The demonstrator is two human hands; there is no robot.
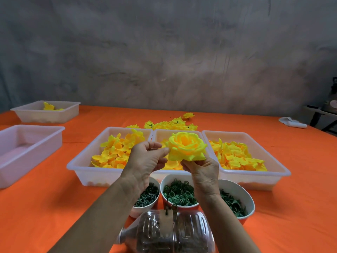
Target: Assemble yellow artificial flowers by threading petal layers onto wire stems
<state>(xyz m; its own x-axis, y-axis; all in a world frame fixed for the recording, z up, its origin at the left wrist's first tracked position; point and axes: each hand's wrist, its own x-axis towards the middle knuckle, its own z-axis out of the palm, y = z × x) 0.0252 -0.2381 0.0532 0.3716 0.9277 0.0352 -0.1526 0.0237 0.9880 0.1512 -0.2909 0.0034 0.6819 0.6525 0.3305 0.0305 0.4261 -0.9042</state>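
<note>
While your right hand (202,168) pinches the yellow flower (186,146) from underneath, your left hand (147,157) closes thumb and fingers on its left petal edge, so both hands grip the bloom in the air above the middle tray (177,133). The flower's layered petals face you, opened like a rose; any stem beneath it is hidden by your right hand.

Three white trays sit side by side on the orange counter (45,207): the left tray (82,161) and the right tray (273,161) both hold loose yellow petals, and the middle one shows petals behind your hands. Just in front of them stand three bowls of dark green parts: the left bowl (145,205) with short pegs, the centre bowl (179,194) with small rings, the right bowl (240,196) with thin leafy pieces. A clear plastic bottle (167,234) lies on its side nearest you, with a slot cut in its top.

Beyond the trays a loose pile of finished flowers (171,125) lies on the counter. At far left sit two more white tubs, the farther one (45,112) holding a few yellow pieces.

No writing, label or brand can be read anywhere.
</note>
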